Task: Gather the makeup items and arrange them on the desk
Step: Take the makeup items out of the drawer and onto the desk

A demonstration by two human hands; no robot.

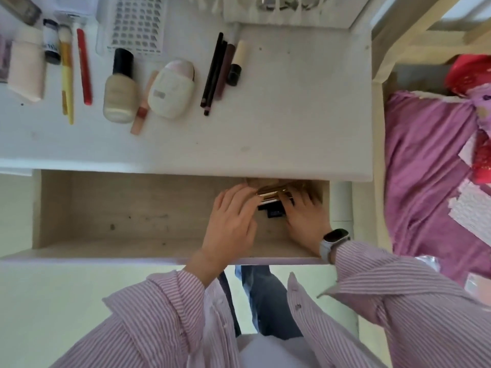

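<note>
White desk (279, 123) with makeup laid out
Foundation bottle (120, 88), compact (171, 90) and pencils (214, 73) toward eleven o'clock (brushes (66, 73) farther left).

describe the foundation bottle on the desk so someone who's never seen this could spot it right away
Start at the white desk above the open drawer and look to its left half, where makeup lies in a row. The foundation bottle lies just left of a white oval compact. It alone is a squat beige glass bottle with a black cap pointing away.
</note>
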